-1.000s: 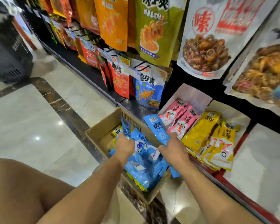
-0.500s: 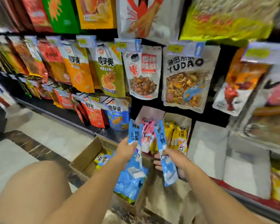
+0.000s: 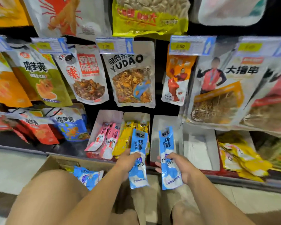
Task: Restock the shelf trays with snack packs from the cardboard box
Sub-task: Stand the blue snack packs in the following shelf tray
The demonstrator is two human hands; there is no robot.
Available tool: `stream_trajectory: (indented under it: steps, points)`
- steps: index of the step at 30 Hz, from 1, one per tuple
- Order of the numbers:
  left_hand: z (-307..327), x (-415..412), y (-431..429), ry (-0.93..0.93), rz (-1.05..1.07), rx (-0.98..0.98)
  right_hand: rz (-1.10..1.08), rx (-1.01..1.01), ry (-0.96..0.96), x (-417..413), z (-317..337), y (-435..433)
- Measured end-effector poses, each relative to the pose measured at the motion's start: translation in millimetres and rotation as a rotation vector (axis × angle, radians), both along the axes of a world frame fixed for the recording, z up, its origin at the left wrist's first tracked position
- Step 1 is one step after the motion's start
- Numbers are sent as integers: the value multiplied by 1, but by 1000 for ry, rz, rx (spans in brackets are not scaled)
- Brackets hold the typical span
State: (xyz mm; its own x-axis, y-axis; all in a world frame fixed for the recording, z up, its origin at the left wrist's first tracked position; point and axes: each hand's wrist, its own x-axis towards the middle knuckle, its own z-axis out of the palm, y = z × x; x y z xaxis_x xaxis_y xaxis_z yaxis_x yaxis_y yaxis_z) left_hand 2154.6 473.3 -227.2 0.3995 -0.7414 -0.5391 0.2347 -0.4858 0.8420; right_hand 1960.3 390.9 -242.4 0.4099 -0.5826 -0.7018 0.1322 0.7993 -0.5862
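My left hand (image 3: 126, 161) grips a long blue snack pack (image 3: 139, 143) upright in front of the tray of yellow packs (image 3: 127, 135). My right hand (image 3: 178, 166) grips a second blue snack pack (image 3: 167, 143) in front of a white shelf tray (image 3: 166, 125) that holds nothing I can see. The cardboard box (image 3: 55, 161) sits on the floor at lower left with more blue packs (image 3: 88, 176) inside; my arm and knee hide much of it.
A tray of pink packs (image 3: 104, 140) stands left of the yellow ones. Another white tray (image 3: 199, 148) and a tray of yellow packs (image 3: 238, 158) lie to the right. Large snack bags (image 3: 131, 78) hang from pegs above.
Both hands lifted a blue pack each out of the box and carried them up and right toward the shelf trays. The view swung from the box to the shelf.
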Motion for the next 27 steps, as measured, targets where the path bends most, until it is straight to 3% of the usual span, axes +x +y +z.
stream_trajectory:
  steps: [10,20,24,27]
  points:
    - [-56,-31,-89,101,-76,-1,-118,-100,177,-53,-30,-61]
    - [-117,-60,-180,80,-33,109,-244,-132,137,-74,-59,-109]
    - [-141,-74,-202,-41,-37,178,-264,-131,133,-87,-63,-117]
    - [-152,-85,-210,-3,0,206,-274,-127,122,-99,-65,-117]
